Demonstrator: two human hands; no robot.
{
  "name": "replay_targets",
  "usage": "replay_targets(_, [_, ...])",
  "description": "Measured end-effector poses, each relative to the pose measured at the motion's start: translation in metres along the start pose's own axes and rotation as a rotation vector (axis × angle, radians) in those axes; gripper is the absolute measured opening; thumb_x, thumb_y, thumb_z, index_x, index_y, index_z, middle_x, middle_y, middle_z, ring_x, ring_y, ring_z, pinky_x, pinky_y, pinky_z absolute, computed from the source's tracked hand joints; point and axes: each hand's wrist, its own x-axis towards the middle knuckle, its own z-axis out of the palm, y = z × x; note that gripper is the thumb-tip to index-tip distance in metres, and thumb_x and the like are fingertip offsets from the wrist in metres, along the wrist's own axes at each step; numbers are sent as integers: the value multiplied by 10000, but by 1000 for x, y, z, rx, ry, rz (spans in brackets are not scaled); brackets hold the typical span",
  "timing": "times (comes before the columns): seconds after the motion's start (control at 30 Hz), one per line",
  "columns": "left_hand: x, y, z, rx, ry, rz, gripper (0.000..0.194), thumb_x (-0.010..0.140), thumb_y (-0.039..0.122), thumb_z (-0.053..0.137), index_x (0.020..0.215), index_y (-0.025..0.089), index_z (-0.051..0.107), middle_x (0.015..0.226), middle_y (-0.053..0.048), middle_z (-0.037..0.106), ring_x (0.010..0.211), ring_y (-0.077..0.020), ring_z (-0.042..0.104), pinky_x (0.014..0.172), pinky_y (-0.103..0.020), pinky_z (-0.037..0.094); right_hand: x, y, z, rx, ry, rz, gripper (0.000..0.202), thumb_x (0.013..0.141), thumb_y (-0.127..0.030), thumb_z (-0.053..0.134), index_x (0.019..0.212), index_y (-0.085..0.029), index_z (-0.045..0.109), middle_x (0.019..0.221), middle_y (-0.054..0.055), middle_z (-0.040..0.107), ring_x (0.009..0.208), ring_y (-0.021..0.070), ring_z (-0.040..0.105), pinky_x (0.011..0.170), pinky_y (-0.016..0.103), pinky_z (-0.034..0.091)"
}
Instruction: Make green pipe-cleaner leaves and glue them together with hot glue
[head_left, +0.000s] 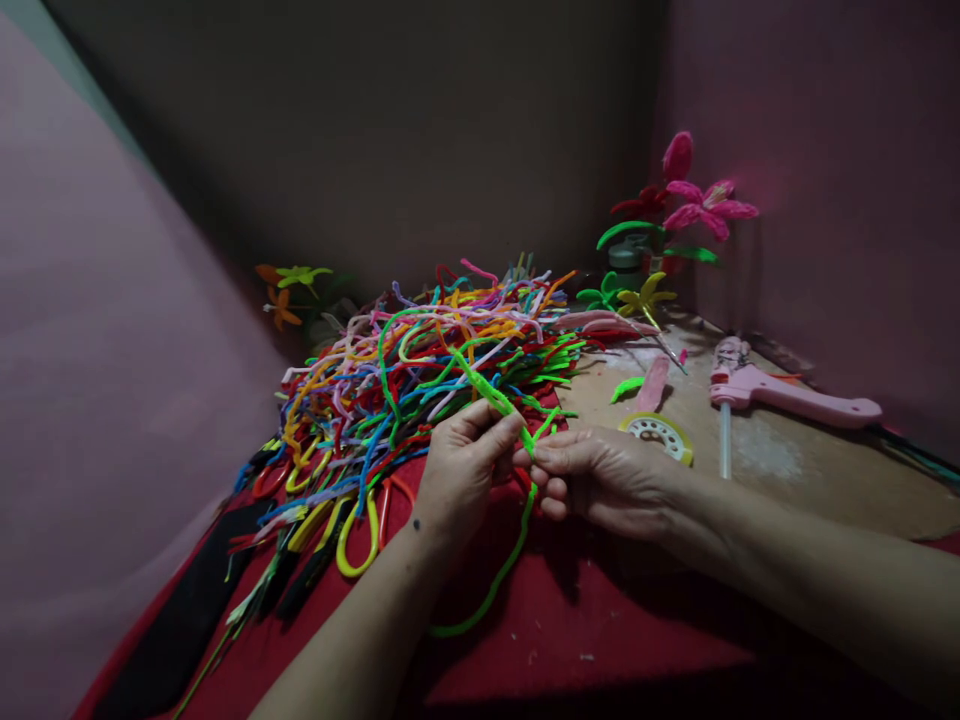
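Note:
Bright green pipe cleaners (484,385) are pinched between my two hands at the middle of the view. My left hand (469,450) is closed on them, thumb and forefinger pressed together. Close beside it, my right hand (592,465) pinches the same green strands near where they cross. One long green end hangs below the hands and curves left over the red cloth (600,620). Behind the hands lies a big heap of pipe cleaners (427,340) in many colours. The exact twist at my fingertips is partly hidden.
Right of the hands, a tape roll (679,440) and a pink glue gun (795,395) lie on a brown board (847,470). A pink pipe-cleaner flower (709,208) stands behind. Yellow-handled scissors (371,535) lie at the left, beside a black strip (180,620).

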Motion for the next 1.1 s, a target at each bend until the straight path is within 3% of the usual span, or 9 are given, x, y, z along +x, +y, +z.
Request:
replay_targets(0.13, [0, 1, 0, -25, 3, -27, 178, 722, 286, 632, 697, 144, 529, 534, 55, 452, 431, -32, 444, 437, -147, 383, 0, 0, 1, 6, 27, -2, 51, 715, -61, 574, 728, -58, 623, 596, 12, 544, 476, 61, 459, 494, 226, 421])
replay_targets(0.33, [0, 3, 0, -46, -14, -13, 164, 749, 272, 603, 707, 142, 513, 542, 55, 439, 424, -29, 426, 425, -147, 369, -2, -3, 4, 128, -47, 75, 184, 808, -152, 450, 795, -77, 617, 684, 58, 583, 561, 121, 535, 549, 289, 450])
replay_targets(0.47, [-1, 1, 0, -37, -21, 6, 175, 752, 276, 600, 699, 138, 506, 514, 73, 363, 411, -16, 339, 421, -147, 352, -4, -3, 6, 76, -2, 109, 162, 774, -95, 473, 769, -57, 631, 625, 39, 568, 501, 91, 507, 528, 259, 449])
replay_targets(0.6, [0, 1, 0, -18, 5, 31, 199, 742, 281, 609, 666, 141, 490, 499, 79, 330, 414, -18, 277, 421, -159, 326, -2, -2, 8, 30, 68, 63, 102, 724, -62, 537, 726, -54, 638, 568, 10, 540, 454, 62, 465, 489, 235, 441])
replay_targets(0.9, [-1, 1, 0, 6, -16, 77, 247, 744, 272, 601, 604, 147, 441, 455, 82, 308, 393, -22, 245, 381, -173, 200, 0, 3, 5, -155, 57, -40, 76, 678, -121, 626, 632, -62, 635, 487, 4, 524, 403, 68, 448, 431, 234, 435])
replay_targets(1.0, [-1, 2, 0, -17, -11, 66, 219, 743, 266, 604, 626, 139, 469, 460, 83, 313, 387, -18, 261, 379, -164, 219, -2, 2, 5, -109, 26, -22, 105, 722, -143, 591, 660, -68, 631, 535, 20, 554, 435, 85, 490, 468, 250, 454])
replay_targets(1.1, [0, 3, -1, -87, -11, 26, 165, 736, 265, 613, 703, 140, 511, 505, 69, 379, 394, -29, 355, 386, -163, 282, -3, 0, 5, 58, -66, 56, 228, 825, -179, 444, 763, -65, 631, 657, 66, 601, 545, 131, 572, 561, 295, 480])
